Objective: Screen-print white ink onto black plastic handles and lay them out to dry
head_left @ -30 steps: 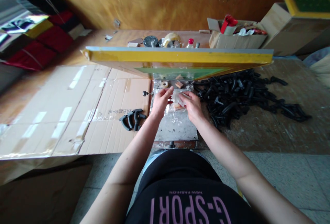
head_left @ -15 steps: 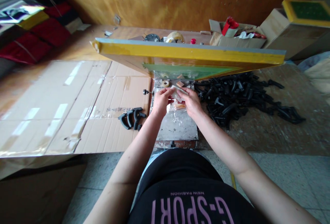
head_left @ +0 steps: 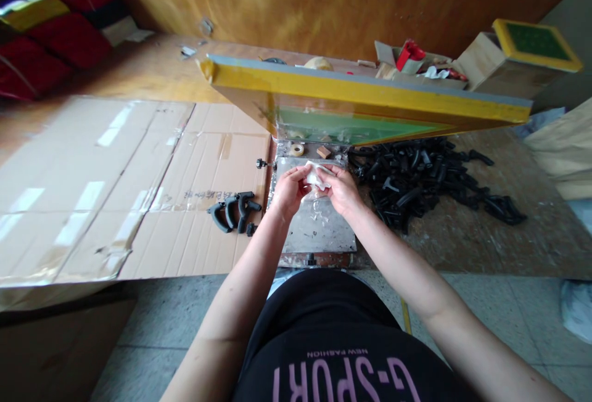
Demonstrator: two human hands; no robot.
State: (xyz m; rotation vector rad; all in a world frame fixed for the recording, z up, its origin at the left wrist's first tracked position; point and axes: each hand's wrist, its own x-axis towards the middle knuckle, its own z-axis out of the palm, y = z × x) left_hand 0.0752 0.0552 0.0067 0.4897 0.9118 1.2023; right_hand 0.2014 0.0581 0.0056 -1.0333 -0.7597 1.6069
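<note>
Head camera view: you grasp a crumpled white sheet (head_left: 315,175) over a grey plate (head_left: 300,235) at the bench (head_left: 467,251), the fingers of your left hand (head_left: 289,190) and right hand (head_left: 343,190) pinching it from either side in a two-handed grip. Your black shirt (head_left: 324,331) carries purple lettering, upside down from this angle: a large "G-SPORT," cropped at the bottom edge, and a smaller "NEW FASHION." Handwriting on the flattened cardboard (head_left: 104,164) at left is too small to make out, as is a dark mark on the plate. Just beyond your hands sit a tape roll (head_left: 296,150) and a brown block (head_left: 324,153), near a tilted yellow-edged frame (head_left: 370,86). Curved dark pieces (head_left: 243,212) rest on the cardboard; a heap of black parts (head_left: 411,180) spreads at right.
</note>
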